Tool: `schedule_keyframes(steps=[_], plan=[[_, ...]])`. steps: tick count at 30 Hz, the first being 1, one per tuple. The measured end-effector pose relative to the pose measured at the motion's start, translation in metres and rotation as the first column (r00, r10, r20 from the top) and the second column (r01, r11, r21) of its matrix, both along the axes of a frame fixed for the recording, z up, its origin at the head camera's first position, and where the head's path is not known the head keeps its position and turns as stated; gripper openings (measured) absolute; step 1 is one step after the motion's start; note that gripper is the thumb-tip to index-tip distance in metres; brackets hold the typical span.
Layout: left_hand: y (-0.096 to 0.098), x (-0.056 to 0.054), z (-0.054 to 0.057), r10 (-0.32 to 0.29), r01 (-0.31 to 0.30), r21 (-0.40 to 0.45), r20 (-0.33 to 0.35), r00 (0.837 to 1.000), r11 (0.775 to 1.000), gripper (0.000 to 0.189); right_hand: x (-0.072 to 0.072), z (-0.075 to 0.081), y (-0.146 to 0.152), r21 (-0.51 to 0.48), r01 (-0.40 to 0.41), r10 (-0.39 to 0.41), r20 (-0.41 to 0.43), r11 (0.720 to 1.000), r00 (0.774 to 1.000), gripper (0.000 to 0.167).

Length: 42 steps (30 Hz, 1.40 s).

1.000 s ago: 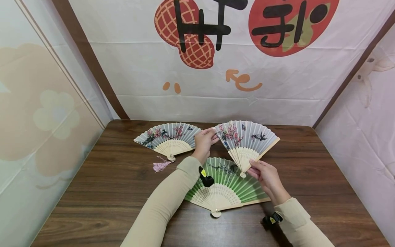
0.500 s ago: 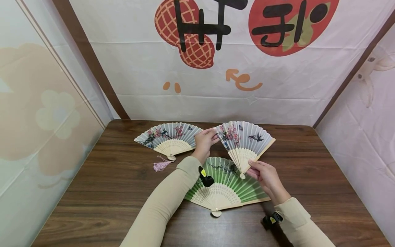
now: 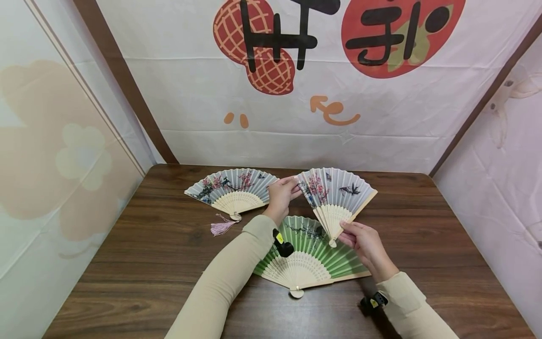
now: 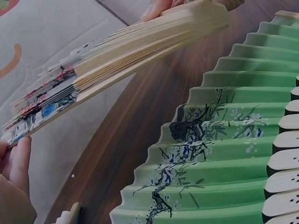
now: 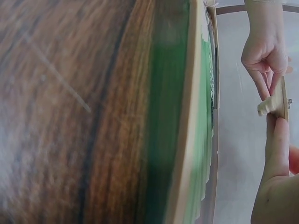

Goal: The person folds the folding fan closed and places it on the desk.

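A partly spread hand fan point(image 3: 345, 188) is held up between both hands, pale grey-blue with pink blossoms and a dark bird. My left hand point(image 3: 279, 195) pinches the upper left corner of its folds; in the left wrist view those fingers point(image 4: 19, 163) are at the printed end of the slats. With thumb and fingers, my right hand point(image 3: 366, 242) grips the right outer rib near the pivot. Beneath them a green folding fan point(image 3: 345, 256) lies spread on the table, partly covered by my left forearm. The right wrist view shows the held fan point(image 5: 279, 100) edge-on.
Another pale blossom fan point(image 3: 237, 197) with a pink tassel point(image 3: 221, 228) lies spread at the back left, its right end behind my left hand. The brown wooden table point(image 3: 139, 263) ends at a printed cloth point(image 3: 203, 146); more cloth hangs at both sides.
The right outer rib of the held fan has swung slightly left, so the fan is a little less spread. Both hands stay nearly in place, and the fans on the table have not moved.
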<state>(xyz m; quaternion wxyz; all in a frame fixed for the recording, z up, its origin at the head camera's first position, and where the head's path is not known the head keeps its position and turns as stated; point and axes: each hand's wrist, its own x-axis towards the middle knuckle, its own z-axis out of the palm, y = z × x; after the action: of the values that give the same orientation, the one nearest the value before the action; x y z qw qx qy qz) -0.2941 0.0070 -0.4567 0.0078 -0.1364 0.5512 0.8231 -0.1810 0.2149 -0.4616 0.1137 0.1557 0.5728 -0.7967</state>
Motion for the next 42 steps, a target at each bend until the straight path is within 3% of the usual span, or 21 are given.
schedule_keyframes(steps=[23,31,42], plan=[[-0.0006,-0.0022,-0.0043,-0.022,0.022,0.036,-0.003,1.000,0.999,0.025,-0.0001,-0.0042,-0.0036,0.023,-0.036,0.036,0.003,0.999,0.999,0.034],[-0.0008,-0.0018,-0.0051,-0.043,0.043,0.010,-0.029,0.999,0.999,0.025,-0.0002,-0.0051,-0.0053,0.027,-0.045,0.045,0.004,0.999,0.999,0.035],[-0.0003,-0.0001,-0.0031,-0.048,0.049,0.036,-0.044,0.998,0.998,0.027,0.0001,-0.0052,-0.0080,0.050,-0.037,0.036,0.008,0.998,0.999,0.034]])
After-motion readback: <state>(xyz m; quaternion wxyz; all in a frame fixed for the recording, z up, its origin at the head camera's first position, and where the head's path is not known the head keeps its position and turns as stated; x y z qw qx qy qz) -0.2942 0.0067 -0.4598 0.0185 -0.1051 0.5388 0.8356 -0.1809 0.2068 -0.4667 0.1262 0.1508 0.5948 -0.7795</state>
